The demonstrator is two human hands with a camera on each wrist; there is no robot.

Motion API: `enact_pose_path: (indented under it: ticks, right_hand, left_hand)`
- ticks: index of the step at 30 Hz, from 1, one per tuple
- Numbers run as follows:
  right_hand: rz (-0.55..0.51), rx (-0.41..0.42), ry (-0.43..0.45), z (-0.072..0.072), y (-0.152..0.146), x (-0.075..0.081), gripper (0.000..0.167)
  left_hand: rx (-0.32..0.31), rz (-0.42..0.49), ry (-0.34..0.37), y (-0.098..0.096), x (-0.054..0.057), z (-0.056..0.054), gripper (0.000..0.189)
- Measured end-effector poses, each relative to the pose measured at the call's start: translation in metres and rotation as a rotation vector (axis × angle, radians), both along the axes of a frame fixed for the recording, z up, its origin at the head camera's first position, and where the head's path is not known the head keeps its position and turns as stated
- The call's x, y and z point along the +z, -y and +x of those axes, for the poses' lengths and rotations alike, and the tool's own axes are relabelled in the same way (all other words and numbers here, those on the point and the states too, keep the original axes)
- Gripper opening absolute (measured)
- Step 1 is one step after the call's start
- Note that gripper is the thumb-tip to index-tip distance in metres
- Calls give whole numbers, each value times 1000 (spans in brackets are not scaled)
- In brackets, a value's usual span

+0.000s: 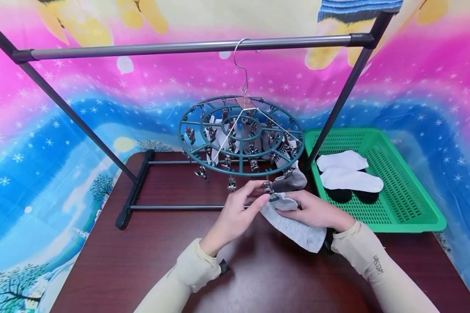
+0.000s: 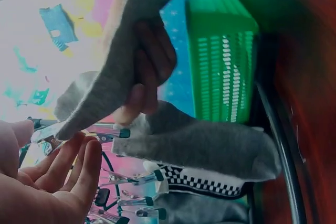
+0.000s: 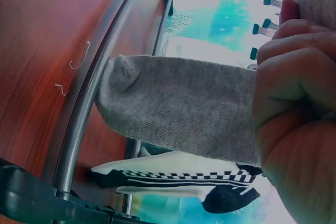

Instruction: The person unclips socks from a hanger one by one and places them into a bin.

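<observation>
A light grey sock [image 1: 297, 232] hangs at the front right of a round green clip hanger [image 1: 240, 169]. My left hand [image 1: 235, 215] pinches a metal clip [image 1: 267, 187] at the sock's cuff between thumb and fingers. On the other side, my right hand [image 1: 315, 208] holds the same sock near its cuff, thumb and fingers on the fabric. In the left wrist view that sock [image 2: 105, 93] runs across the right hand's fingers. Just behind, another grey sock [image 3: 173, 103] and a black-and-white checkered sock [image 3: 184, 174] hang from the hanger.
A dark metal rack [image 1: 196, 48] carries the hanger by its hook [image 1: 240, 56]. Right of it, a green basket [image 1: 411, 226] holds white socks [image 1: 352, 180] and black ones [image 1: 338, 195]. Several free clips [image 1: 231, 184] dangle from the hanger. Beneath lies a brown table [image 1: 160, 252].
</observation>
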State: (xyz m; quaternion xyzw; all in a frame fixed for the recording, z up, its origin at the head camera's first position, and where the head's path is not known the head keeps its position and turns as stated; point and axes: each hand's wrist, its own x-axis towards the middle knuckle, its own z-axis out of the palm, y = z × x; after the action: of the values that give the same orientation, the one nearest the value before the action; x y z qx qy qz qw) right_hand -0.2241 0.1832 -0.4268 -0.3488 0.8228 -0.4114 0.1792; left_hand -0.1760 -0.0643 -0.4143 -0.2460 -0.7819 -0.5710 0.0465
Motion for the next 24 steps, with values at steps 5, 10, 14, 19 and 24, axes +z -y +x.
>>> enact_pose_path:
  ticks: [5, 10, 14, 19, 24]
  right_hand:
    - [30, -24, 10, 0, 1, 0, 35]
    - [45, -34, 14, 1, 2, 1, 33]
    - [56, -39, 26, 3, 2, 1, 34]
    - [65, -38, 28, 4, 3, 2, 34]
    - [65, -30, 7, 3, 3, 2, 32]
  left_hand:
    - [30, 65, -2, -2, 2, -2, 25]
    - [86, 69, -41, -7, 3, -4, 24]
    - [132, 40, -65, -10, 1, -5, 23]
    - [144, 31, -56, -11, 1, -4, 23]
    - [146, -9, -55, -14, 4, -3, 27]
